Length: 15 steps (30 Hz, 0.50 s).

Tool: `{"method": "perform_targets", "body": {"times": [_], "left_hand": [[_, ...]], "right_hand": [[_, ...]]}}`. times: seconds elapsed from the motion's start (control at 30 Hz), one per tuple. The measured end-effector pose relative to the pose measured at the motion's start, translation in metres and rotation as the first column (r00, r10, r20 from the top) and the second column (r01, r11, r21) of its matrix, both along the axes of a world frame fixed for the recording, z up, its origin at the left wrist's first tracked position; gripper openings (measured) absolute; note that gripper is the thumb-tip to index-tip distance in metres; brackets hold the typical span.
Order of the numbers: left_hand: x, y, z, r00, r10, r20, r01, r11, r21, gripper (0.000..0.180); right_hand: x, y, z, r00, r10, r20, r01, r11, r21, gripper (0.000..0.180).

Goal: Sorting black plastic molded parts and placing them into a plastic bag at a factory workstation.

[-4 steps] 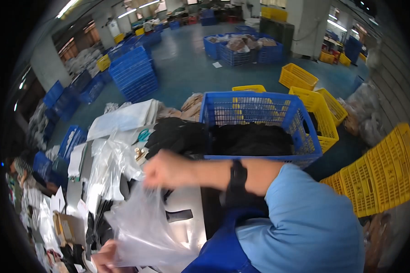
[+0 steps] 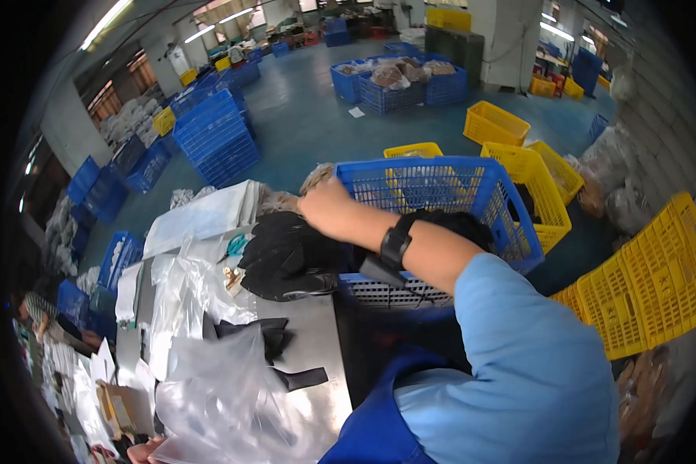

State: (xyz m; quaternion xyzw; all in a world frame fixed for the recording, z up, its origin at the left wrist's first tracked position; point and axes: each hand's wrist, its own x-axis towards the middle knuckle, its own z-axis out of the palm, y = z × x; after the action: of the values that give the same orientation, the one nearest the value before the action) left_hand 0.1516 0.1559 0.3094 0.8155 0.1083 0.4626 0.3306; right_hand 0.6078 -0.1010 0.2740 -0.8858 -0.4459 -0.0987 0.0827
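Observation:
At the lower left, my left hand [image 2: 144,450] shows only in part, its fingers closed on the edge of a clear plastic bag [image 2: 236,390]. The bag spreads loosely over the metal tabletop [image 2: 325,398]. My right hand [image 2: 325,207] is above the far end of a black pile [image 2: 290,255], close to the left rim of a blue crate [image 2: 441,164]. Its fingers are turned away, so I cannot see whether they hold anything. Black cloth-like pieces [image 2: 274,336] lie beyond the bag, and a flat black strip [image 2: 301,378] beside it.
Teal-handled scissors [image 2: 236,245] and more clear bags [image 2: 189,282] lie left of the black pile. White folded sheets [image 2: 201,219] are behind them. Yellow crates [image 2: 533,185] stand right of the blue one, with a tilted yellow stack [image 2: 649,282] nearer. Another person [image 2: 46,313] is at far left.
My right hand has let go of the plastic bag and swung away to the far side of the black pile. The bag has slackened, and my left hand is lower and further left.

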Motion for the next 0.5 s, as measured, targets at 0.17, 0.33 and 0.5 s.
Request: {"method": "perform_targets", "body": {"times": [0.17,0.33,0.5], "left_hand": [[0.088,-0.049,0.064,0.906,-0.089,-0.413,0.342,0.729,0.593,0.01],[0.176,0.023,0.03,0.995,0.098,0.013,-0.078,0.699,0.711,0.015],[0.103,0.196,0.059,0.772,0.623,0.128,-0.576,0.6,0.555,0.037]], "right_hand": [[-0.099,0.08,0.062,0.116,0.897,-0.426,-0.381,0.436,0.815,0.063],[-0.145,0.101,0.033,-0.193,0.518,-0.834,-0.897,0.251,0.363,0.05],[-0.091,0.053,0.015,-0.413,0.446,-0.794,-0.811,0.217,0.544,0.051]]}}
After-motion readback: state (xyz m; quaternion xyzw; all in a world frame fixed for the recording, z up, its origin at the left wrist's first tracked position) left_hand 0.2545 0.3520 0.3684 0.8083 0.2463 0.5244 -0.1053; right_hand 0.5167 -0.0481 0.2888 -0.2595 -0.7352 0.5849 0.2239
